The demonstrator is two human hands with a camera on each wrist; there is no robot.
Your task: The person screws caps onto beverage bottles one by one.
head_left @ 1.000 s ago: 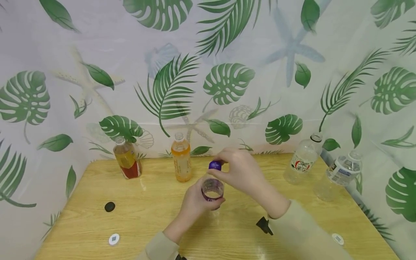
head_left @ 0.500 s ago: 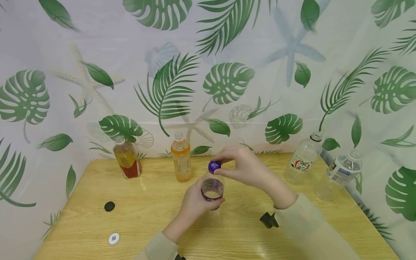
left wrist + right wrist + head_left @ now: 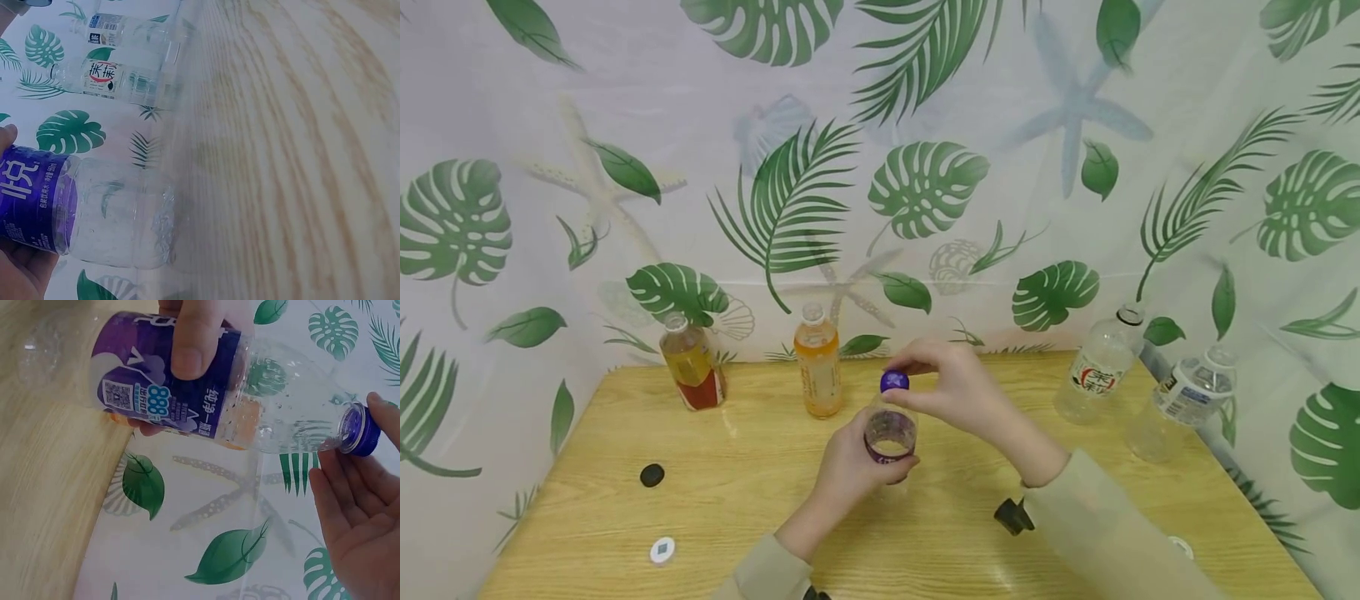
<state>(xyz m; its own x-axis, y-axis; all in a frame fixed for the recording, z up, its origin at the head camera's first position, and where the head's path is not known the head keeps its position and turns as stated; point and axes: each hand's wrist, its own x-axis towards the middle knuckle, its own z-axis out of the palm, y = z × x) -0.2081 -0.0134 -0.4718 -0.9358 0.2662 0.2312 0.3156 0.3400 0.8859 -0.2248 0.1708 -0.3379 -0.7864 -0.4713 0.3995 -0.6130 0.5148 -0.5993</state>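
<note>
A clear plastic water bottle (image 3: 891,432) with a purple label stands in front of me, its neck pointing away toward the wall. My left hand (image 3: 853,467) grips it round the label; in the right wrist view that thumb lies across the print. On the bottle's mouth sits a purple cap (image 3: 364,431). My right hand (image 3: 955,392) pinches this cap between thumb and fingertips. The left wrist view shows the bottle's clear lower part (image 3: 122,212) close to the wooden table, with little inside but droplets.
Behind stand a red-and-yellow-labelled bottle (image 3: 692,367) and an orange-topped bottle (image 3: 818,371), both uncapped. Two clear uncapped bottles, one with a jasmine label (image 3: 1097,375) and one with a blue-white label (image 3: 1187,396), stand right. A black cap (image 3: 652,475) and white cap (image 3: 662,550) lie left.
My right wrist swung outward to the right, then partly back, with fingers staying at the purple cap. The left hand and bottle keep their place.
</note>
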